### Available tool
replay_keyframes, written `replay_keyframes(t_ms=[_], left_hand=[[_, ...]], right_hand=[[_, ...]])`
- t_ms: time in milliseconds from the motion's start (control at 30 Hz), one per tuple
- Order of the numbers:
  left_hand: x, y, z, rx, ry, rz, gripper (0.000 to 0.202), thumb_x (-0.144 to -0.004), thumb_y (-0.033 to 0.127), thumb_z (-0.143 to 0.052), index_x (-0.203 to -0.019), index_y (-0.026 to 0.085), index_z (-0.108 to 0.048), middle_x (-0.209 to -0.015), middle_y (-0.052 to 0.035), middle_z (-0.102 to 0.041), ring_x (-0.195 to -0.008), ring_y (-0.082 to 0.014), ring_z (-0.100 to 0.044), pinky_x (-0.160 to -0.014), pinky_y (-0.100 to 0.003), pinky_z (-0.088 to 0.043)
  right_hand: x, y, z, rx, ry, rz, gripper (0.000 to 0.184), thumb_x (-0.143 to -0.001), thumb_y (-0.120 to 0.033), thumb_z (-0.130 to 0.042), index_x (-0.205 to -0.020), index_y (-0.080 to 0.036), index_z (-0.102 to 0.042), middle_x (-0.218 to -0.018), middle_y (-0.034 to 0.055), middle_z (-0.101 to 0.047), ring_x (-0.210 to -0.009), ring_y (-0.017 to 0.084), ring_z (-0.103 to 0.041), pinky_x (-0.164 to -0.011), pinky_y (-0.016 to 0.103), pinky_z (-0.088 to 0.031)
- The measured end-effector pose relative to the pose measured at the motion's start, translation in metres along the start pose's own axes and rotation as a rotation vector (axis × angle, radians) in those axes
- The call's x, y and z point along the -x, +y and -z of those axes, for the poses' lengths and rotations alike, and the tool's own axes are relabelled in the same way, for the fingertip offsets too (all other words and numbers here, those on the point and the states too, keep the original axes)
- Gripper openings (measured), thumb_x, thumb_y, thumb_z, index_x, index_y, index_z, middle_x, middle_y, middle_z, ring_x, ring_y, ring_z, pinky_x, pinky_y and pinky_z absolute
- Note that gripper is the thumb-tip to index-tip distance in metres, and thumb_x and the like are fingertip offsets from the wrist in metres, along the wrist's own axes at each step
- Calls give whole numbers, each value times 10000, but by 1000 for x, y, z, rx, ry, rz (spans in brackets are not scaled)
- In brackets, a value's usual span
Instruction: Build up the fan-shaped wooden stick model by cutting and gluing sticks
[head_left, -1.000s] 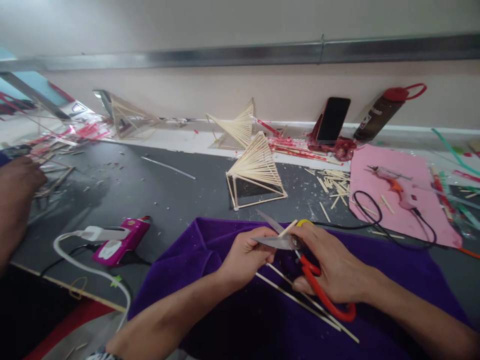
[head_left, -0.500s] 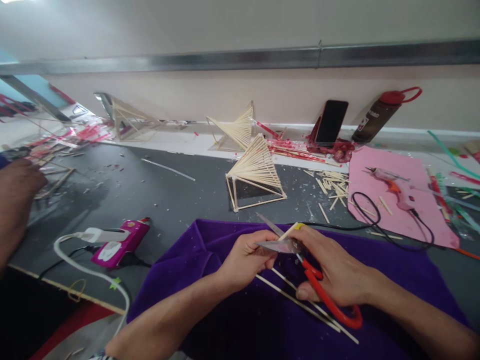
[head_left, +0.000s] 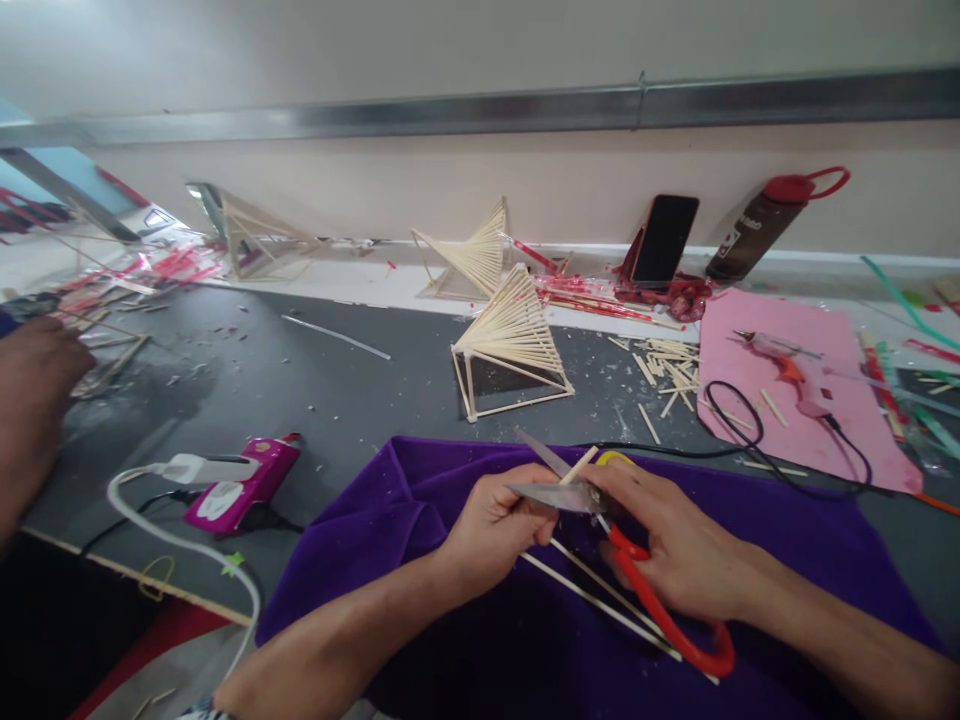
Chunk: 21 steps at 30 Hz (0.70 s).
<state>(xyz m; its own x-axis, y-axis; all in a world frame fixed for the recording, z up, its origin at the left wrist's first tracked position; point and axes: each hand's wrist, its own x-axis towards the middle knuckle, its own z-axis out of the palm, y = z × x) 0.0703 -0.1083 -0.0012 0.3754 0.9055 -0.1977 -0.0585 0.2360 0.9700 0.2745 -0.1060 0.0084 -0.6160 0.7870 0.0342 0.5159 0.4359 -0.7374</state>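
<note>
Scissors (head_left: 564, 498) have shifted, their red handle (head_left: 658, 608) lower and farther right than before, as the left hand (head_left: 496, 528) pinches a wooden stick (head_left: 582, 464), its end jutting between the parted blades beside that hand, and the right hand (head_left: 679, 535) grips the scissors above purple cloth (head_left: 360, 540).

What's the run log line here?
Left hand: holding thin stick | Right hand: holding scissors, blades apart | Purple cloth: under hands | Nearer stick model: beyond cloth

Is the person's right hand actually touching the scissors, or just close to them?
Touching. The head view shows it: the right hand is wrapped around the handle end of the scissors, with their blades spread open.
</note>
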Motion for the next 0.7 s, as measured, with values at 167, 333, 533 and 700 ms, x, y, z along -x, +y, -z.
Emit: replay_keyframes(t_ms=[167,333,533,700], left_hand=[[-1,-2,-1,9,12,-9,222,-789,357,-606,-752,139,-607,-487,45,-467,-397,-37,-323,-409,-174,-242],[-4,-8,2,-35,34,-37,210,-798,340,-594,-744,138,-588,-494,42,-479,-395,-37,-323,-411,-177,-245],[-5,-4,3,-103,32,-51,174,-811,302,-554,-749,141,-572,-497,45,-493,-402,-43,-338,-437,-176,-276],[-5,14,5,-252,3,-78,46,-739,161,-546,-722,146,-585,-496,55,-492,-442,-56,-385,-459,-172,-291]], right_hand=[[-2,2,-1,13,17,18,590,-618,13,-502,-1151,-234,-451,-941,40,-523,-847,194,-475,-745,325,-409],[-3,5,1,49,30,8,570,-631,-28,-520,-1165,-213,-447,-914,44,-507,-810,189,-463,-707,319,-401],[-4,7,2,96,22,18,475,-682,-95,-543,-1142,-192,-476,-882,36,-505,-795,179,-455,-697,305,-390],[-8,6,3,158,62,70,516,-658,-180,-636,-1144,-190,-464,-946,39,-515,-829,186,-447,-725,319,-367]])
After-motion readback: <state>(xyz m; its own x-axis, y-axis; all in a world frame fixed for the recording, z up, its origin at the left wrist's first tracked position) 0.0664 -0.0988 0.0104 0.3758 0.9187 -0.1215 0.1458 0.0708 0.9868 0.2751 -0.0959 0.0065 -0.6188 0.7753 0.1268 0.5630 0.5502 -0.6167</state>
